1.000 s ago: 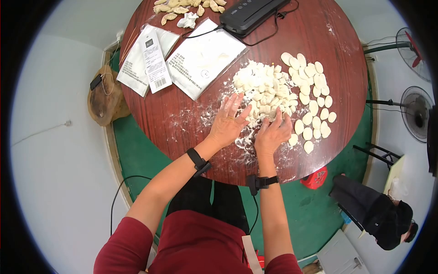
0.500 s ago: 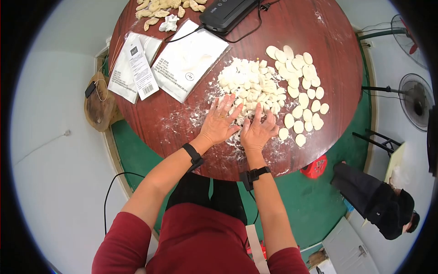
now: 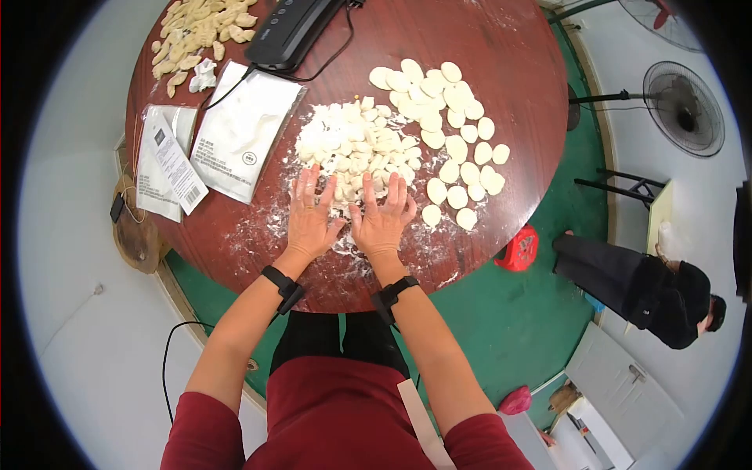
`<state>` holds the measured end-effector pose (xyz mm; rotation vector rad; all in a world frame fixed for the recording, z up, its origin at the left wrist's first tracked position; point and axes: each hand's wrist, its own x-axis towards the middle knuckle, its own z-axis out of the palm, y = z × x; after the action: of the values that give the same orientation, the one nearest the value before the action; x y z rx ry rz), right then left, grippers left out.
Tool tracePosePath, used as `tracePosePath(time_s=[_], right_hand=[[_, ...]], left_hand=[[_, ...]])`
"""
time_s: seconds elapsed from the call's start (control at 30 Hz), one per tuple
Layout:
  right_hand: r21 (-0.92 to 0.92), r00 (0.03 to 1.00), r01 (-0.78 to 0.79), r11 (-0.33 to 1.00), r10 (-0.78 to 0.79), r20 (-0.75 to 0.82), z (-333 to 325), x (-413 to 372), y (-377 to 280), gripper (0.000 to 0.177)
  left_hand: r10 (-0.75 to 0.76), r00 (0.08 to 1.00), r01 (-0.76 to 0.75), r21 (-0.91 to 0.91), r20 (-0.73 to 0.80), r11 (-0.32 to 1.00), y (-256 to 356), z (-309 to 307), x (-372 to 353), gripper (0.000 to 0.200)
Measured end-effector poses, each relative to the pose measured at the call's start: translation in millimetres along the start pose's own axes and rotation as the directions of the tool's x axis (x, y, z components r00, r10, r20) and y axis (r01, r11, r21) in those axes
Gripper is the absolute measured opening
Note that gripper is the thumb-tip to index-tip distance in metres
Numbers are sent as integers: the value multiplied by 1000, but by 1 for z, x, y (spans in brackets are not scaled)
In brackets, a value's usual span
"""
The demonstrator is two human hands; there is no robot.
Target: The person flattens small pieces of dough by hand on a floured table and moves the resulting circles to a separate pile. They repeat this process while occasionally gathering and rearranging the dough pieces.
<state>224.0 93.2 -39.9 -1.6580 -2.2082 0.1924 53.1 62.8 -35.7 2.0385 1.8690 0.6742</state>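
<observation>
Both palms face down at the near edge of a floury heap of small dough pieces [image 3: 372, 149] on the round red-brown table [image 3: 501, 70]. My left hand [image 3: 311, 215] has its fingers spread and touches the left part of that edge. To its right, my right hand [image 3: 381, 215] lies with fingers apart against the dough pieces. White flour [image 3: 325, 129] covers the heap's left side. Flat round dough discs [image 3: 457, 149] lie right of the heap, some overlapping. Neither hand holds anything.
Plastic packets [image 3: 243, 129] and a labelled packet [image 3: 178, 168] lie at the left. A black appliance [image 3: 290, 31] with a cord and shaped dough pieces [image 3: 200, 27] sit farther back. A red stool [image 3: 518, 249], a fan [image 3: 683, 110] and another person [image 3: 638, 290] are at the right.
The view has shifted, so the table's contents appear farther left. My hands have drawn slightly closer and more parallel, still at the heap's near edge.
</observation>
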Motion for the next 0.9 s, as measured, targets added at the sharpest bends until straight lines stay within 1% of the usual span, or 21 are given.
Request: tracePosePath(time_s=[0.1, 0.17, 0.23, 0.27, 0.3, 0.37, 0.43, 0.5, 0.53, 0.57, 0.63, 0.67, 0.7, 0.73, 0.77, 0.83, 0.87, 0.9], right_hand=[[17, 1000, -12, 1000, 12, 12, -1, 0, -1, 65], [35, 999, -30, 999, 29, 38, -1, 2, -2, 66], [46, 999, -24, 999, 23, 27, 0, 1, -1, 67], [58, 1000, -12, 998, 11, 15, 2, 3, 0, 67], [51, 1000, -18, 999, 17, 7, 2, 5, 1, 67], [75, 999, -14, 997, 11, 38, 1, 5, 1, 67], [58, 998, -32, 998, 29, 49, 0, 5, 0, 67], [73, 998, -7, 997, 3, 57, 0, 7, 1, 67], [67, 999, -11, 998, 7, 47, -2, 6, 2, 67], [83, 999, -14, 996, 10, 49, -3, 4, 2, 67], [119, 999, -4, 993, -1, 46, -8, 6, 2, 67], [200, 1000, -16, 980, 16, 4, -11, 6, 3, 65], [203, 1000, -2, 979, 5, -11, -10, 7, 5, 65], [242, 994, -64, 968, 82, -67, -9, 6, 6, 59], [287, 981, -125, 950, 162, -109, -7, 3, 8, 53], [433, 957, -141, 890, 235, -171, -4, -2, 12, 47], [611, 907, -127, 781, 340, -247, 6, -2, 10, 43], [519, 907, -43, 854, 251, -338, -4, 7, 11, 39]], left_hand=[[3, 1000, -4, -44, -22, 999, -1, -1, 2, 74], [8, 1000, -9, -38, -14, 999, -1, -2, 2, 73], [10, 999, -12, -46, -48, 999, -4, 0, 2, 73], [2, 999, -2, -5, -39, 1000, -5, 1, 1, 73], [13, 999, -13, -10, -39, 1000, -4, 1, 0, 73], [-16, 999, 18, 56, -33, 998, -3, 3, 1, 74], [10, 998, -7, 51, -56, 999, -1, 6, 1, 76], [4, 998, 4, 131, -58, 991, 0, 6, 2, 78], [9, 998, -1, 124, -63, 992, 1, 6, 2, 73], [19, 998, -11, 123, -67, 992, 1, 5, 1, 73], [56, 995, -52, 46, -81, 998, -1, 2, 1, 66], [61, 993, -56, 52, -98, 997, -3, 1, 2, 66], [54, 983, -66, -65, -175, 996, -5, -1, 4, 64], [33, 970, -79, -181, -241, 980, -7, -3, 5, 62], [27, 969, -71, -172, -244, 982, -10, -3, 5, 62], [-13, 951, -95, -332, -310, 939, -14, -10, 3, 62], [-59, 946, -72, -381, -320, 922, -11, -14, 1, 62], [-57, 935, -89, -387, -350, 918, -13, -13, 0, 62]])
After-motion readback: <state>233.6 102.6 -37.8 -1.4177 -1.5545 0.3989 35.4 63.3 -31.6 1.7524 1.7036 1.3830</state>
